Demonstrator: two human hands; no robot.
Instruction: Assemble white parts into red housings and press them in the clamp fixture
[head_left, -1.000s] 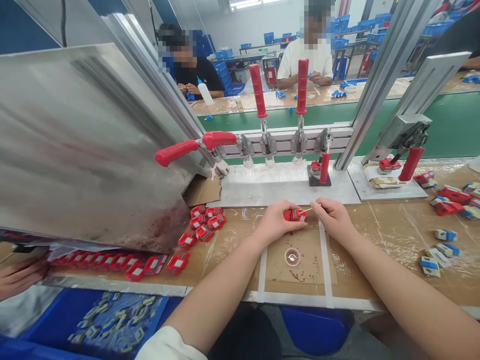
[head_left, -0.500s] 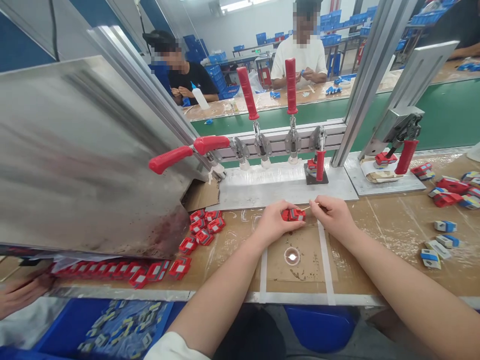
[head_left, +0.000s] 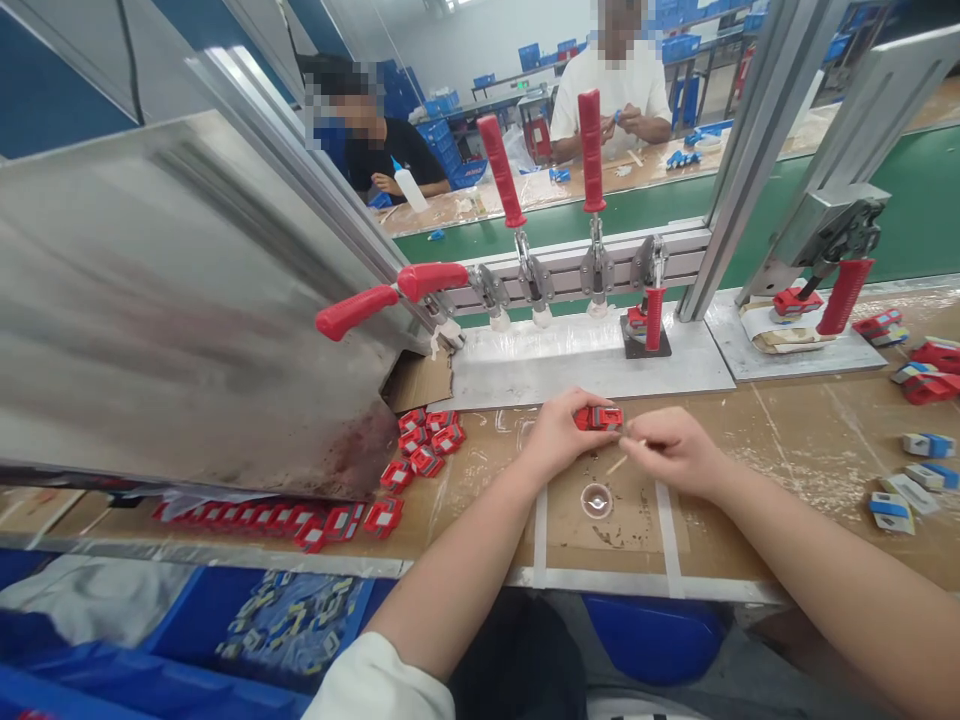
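Note:
My left hand (head_left: 561, 432) is closed around a small red and grey plastic part (head_left: 600, 418), held just above the bench. Beside it, my right hand (head_left: 671, 447) pinches a thin wooden stick (head_left: 619, 462), whose pale tip points down and left. Below both hands sits a small round dish (head_left: 597, 501) with shiny liquid in it, on a stained cardboard sheet (head_left: 637, 530) taped at its sides. More red parts (head_left: 426, 460) lie in a cluster to the left, and others form a row (head_left: 247, 517) along the bench edge.
Toggle clamps with red handles (head_left: 592, 150) stand behind my hands; one presses on a red part (head_left: 637, 322). A large metal panel (head_left: 187, 320) rises at left. Blue and white parts (head_left: 891, 512) lie at right. Two people (head_left: 615, 90) sit across the green belt (head_left: 465, 240).
The stick has swung from pointing at the red part to pointing down toward the dish. My right hand moved slightly down. The other person's hand at far left has gone from view.

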